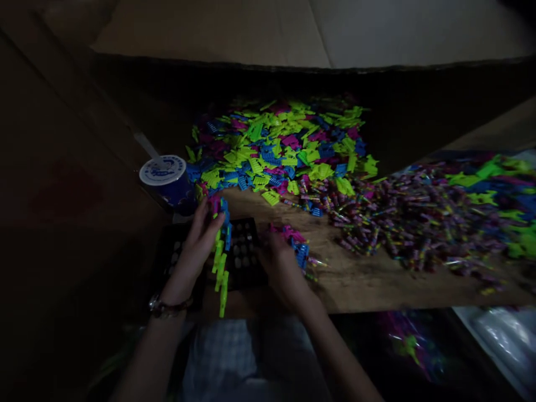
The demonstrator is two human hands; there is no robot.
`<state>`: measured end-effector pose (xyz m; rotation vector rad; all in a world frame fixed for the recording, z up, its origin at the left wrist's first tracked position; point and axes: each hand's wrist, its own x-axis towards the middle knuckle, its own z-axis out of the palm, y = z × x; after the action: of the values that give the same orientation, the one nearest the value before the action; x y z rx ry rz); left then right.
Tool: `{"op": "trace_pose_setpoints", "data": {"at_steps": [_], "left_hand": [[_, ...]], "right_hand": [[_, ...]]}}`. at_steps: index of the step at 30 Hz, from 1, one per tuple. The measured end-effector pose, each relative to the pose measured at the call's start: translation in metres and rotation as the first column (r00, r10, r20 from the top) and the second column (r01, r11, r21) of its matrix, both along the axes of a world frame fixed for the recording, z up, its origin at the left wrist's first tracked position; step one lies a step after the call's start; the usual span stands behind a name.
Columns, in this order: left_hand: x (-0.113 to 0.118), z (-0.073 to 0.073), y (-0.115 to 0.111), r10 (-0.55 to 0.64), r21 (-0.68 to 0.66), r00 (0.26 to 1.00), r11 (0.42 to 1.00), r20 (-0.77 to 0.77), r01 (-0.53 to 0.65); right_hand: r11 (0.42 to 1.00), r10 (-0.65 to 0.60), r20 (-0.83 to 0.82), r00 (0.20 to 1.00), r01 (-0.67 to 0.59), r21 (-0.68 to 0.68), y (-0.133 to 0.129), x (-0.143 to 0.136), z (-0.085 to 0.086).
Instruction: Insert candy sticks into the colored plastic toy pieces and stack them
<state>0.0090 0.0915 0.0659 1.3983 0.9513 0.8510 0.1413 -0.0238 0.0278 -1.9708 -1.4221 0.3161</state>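
Observation:
My left hand (204, 226) is closed round a row of small plastic pieces (225, 220), blue and pink at the top. Yellow-green pieces (221, 268) trail down below it over a black tray (247, 279). Pale round spots (243, 251) show in rows on the tray. At the tray's right side, my right hand (280, 262) has its fingers curled. Its fingertips are dark and blurred, so what they hold is not visible. Pink pieces (287, 231) and blue pieces (301, 254) lie right beside it.
A heap of yellow-green, blue and pink plastic pieces (288, 142) lies behind the hands, beneath a cardboard flap (251, 33). To the right spreads a pile of small wrapped sticks (397, 218) on the wooden table (335, 290). A blue tub (173, 190) with a white lid stands left.

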Motion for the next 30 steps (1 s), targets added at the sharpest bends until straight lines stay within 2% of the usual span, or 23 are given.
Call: {"op": "trace_pose_setpoints", "data": {"at_steps": [2, 5, 8, 10, 12, 15, 17, 20, 23, 25, 30], "left_hand": [[-0.007, 0.003, -0.015, -0.019, 0.063, 1.0, 0.998, -0.012, 0.019], [-0.01, 0.002, -0.038, -0.019, 0.131, 0.996, 0.991, -0.087, 0.031], [-0.008, -0.004, -0.049, -0.015, 0.096, 0.994, 0.995, -0.11, 0.025], [-0.007, -0.005, -0.05, -0.02, 0.055, 0.995, 0.998, -0.094, 0.026], [-0.008, -0.003, -0.05, -0.03, 0.024, 0.996, 0.999, -0.09, 0.032], [-0.014, 0.004, -0.053, -0.058, 0.001, 0.995, 0.998, -0.08, 0.058], [-0.018, 0.008, -0.058, -0.092, 0.01, 0.993, 0.996, -0.076, 0.093], [-0.02, 0.008, -0.067, -0.136, 0.045, 0.984, 0.989, -0.111, 0.142], [-0.019, 0.001, -0.074, -0.091, 0.085, 0.984, 0.991, -0.152, 0.105], [-0.017, -0.004, -0.077, -0.048, 0.1, 0.986, 0.993, -0.159, 0.065], [-0.015, -0.004, -0.081, 0.007, 0.071, 0.987, 0.997, -0.159, 0.004]], "right_hand": [[0.986, -0.154, 0.144, 0.977, 0.16, -0.033, -0.042, 0.01, -0.001], [0.956, -0.17, 0.335, 0.927, 0.237, -0.17, -0.088, 0.01, -0.012], [0.946, -0.13, 0.474, 0.871, 0.252, -0.204, -0.101, -0.003, -0.024], [0.957, -0.125, 0.484, 0.866, 0.234, -0.172, -0.1, -0.008, -0.028], [0.967, -0.185, 0.387, 0.904, 0.238, -0.093, -0.097, -0.007, -0.029], [0.958, -0.287, 0.048, 0.957, 0.286, 0.021, -0.086, 0.001, -0.025], [0.965, -0.248, -0.163, 0.955, 0.259, 0.052, -0.07, 0.002, -0.023], [0.992, -0.076, -0.349, 0.934, 0.105, 0.064, -0.031, -0.007, -0.021], [1.0, 0.017, -0.426, 0.904, -0.02, -0.002, 0.01, -0.019, -0.024], [0.996, 0.045, -0.407, 0.912, -0.072, -0.051, 0.027, -0.022, -0.027], [0.978, 0.131, -0.337, 0.932, -0.177, -0.11, 0.035, -0.017, -0.026]]}}
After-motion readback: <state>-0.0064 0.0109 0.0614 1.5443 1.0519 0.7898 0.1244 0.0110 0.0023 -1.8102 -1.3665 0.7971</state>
